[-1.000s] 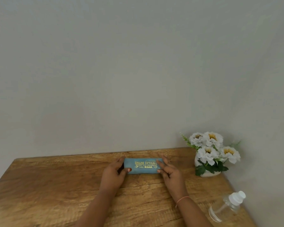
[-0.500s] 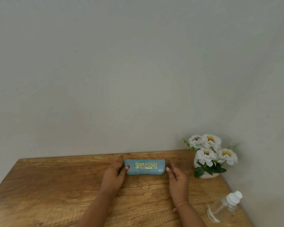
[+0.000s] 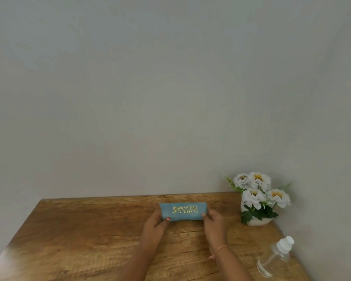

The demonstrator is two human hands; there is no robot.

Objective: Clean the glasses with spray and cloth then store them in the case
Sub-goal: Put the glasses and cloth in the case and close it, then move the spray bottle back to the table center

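A closed blue glasses case [image 3: 183, 211] with gold lettering lies on the wooden table [image 3: 89, 236] near its far edge. My left hand [image 3: 156, 222] grips the case's left end, thumb on its front. My right hand [image 3: 214, 220] holds the right end the same way. A clear spray bottle [image 3: 276, 257] with a white cap lies on its side at the table's right front. No glasses and no cloth are in sight.
A white pot of white flowers [image 3: 256, 196] stands in the table's far right corner, next to the case. A plain grey wall runs behind the table and along its right side.
My right hand slid off the top of the case to its right end and now grips it there. The left hand stays at the left end. The case stays closed.
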